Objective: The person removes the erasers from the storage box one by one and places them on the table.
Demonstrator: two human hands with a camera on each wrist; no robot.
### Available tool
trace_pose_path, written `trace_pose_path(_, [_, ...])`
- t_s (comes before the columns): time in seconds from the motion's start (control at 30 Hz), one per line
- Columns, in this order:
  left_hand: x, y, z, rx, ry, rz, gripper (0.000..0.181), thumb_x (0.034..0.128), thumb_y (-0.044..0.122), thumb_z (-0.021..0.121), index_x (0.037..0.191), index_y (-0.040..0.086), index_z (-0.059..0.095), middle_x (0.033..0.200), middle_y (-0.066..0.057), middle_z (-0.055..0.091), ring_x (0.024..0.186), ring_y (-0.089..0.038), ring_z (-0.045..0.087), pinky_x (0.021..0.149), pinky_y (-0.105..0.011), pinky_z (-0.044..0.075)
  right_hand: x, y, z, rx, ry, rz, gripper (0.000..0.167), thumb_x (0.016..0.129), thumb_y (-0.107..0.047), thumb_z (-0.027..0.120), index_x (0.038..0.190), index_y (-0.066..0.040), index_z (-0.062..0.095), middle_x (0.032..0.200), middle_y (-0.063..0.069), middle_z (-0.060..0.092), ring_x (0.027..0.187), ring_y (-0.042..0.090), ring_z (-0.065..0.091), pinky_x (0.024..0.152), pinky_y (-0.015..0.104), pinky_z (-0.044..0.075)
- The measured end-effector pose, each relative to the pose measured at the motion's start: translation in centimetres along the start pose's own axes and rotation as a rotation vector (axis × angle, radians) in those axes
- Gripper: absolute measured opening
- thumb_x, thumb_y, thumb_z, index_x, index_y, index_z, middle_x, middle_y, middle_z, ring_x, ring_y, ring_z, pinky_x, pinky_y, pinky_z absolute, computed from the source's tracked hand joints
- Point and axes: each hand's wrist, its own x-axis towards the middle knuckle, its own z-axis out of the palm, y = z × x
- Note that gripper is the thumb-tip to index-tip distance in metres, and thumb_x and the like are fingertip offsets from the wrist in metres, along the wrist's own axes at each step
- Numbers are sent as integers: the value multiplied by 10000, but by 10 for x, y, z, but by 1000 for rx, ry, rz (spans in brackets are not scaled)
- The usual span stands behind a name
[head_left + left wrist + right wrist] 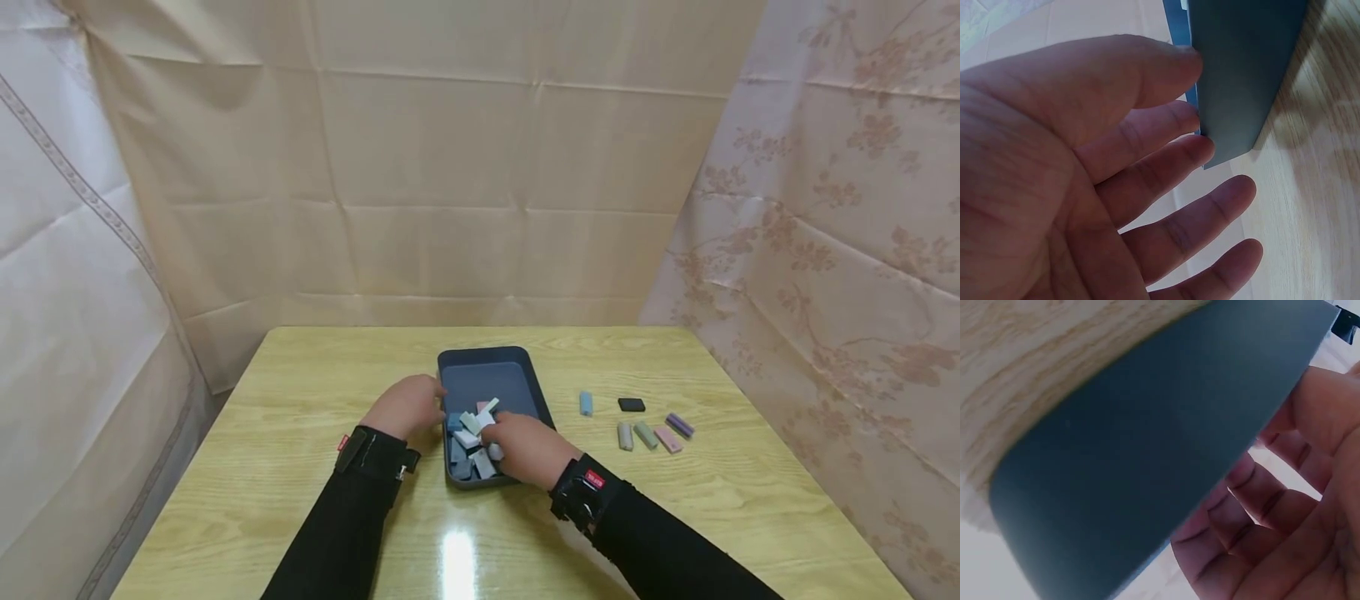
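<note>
A dark blue-grey rectangular tray [480, 368] lies on the table, with a pile of small white, pale green, blue and grey blocks [468, 423] in its near half. My left hand [408, 407] is at the tray's left side. In the left wrist view its thumb and nearest fingers touch or nearly touch the wall's rim, and the other fingers [1229, 206] extend loosely with nothing in them. Over the right rim reaches my right hand [531, 450], fingers bent down among the blocks. The tray wall [1147, 437] hides those fingertips in the right wrist view, so any grip is unclear.
Right of the tray lie several loose small pieces: a light blue one [586, 403], a black one [632, 404], a grey one [626, 436], a green one [645, 434], a pink one [667, 439] and a purple one [680, 425]. Cloth hangs behind the wooden table [315, 383].
</note>
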Motion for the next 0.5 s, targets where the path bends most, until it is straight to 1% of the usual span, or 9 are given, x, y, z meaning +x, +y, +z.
trace_pose_path(0.13, [-1, 0, -1, -13, 1, -16, 377, 955, 176, 769, 1314, 60, 751, 1360, -119, 730, 1306, -329, 661, 1107, -516, 531, -15, 10, -11, 56, 68, 18, 295, 874, -61, 812, 1153, -142, 765, 1011, -18, 671, 850, 79, 580, 747, 279, 535])
trace_pose_path(0.23, [1, -1, 0, -13, 9, -11, 368, 951, 176, 772, 1300, 61, 759, 1348, -116, 737, 1291, -324, 670, 1097, -512, 538, -32, 26, -23, 97, 144, 80, 296, 878, -57, 798, 1163, -126, 757, 1017, -6, 669, 855, 106, 580, 751, 308, 539])
trace_pose_path(0.33, [2, -1, 2, -10, 18, 2, 361, 950, 174, 768, 1294, 63, 764, 1341, -112, 741, 1283, -316, 675, 1094, -506, 542, -56, 49, -33, 111, 202, 156, 307, 862, -22, 772, 1151, -122, 751, 998, 10, 665, 827, 123, 558, 738, 321, 519])
trace_pose_path(0.43, [2, -2, 3, -3, 19, 11, 354, 959, 171, 761, 1296, 65, 763, 1347, -113, 738, 1286, -318, 674, 1096, -504, 540, -79, 75, -34, 111, 196, 215, 296, 866, 8, 749, 1126, -133, 750, 977, 20, 657, 811, 137, 546, 733, 337, 503])
trace_pose_path(0.5, [1, -2, 3, 2, 14, 9, 350, 966, 171, 757, 1300, 66, 761, 1351, -116, 735, 1291, -324, 671, 1099, -507, 538, -93, 90, -31, 113, 154, 245, 286, 878, 13, 748, 1120, -139, 752, 995, 11, 668, 840, 132, 568, 750, 350, 519])
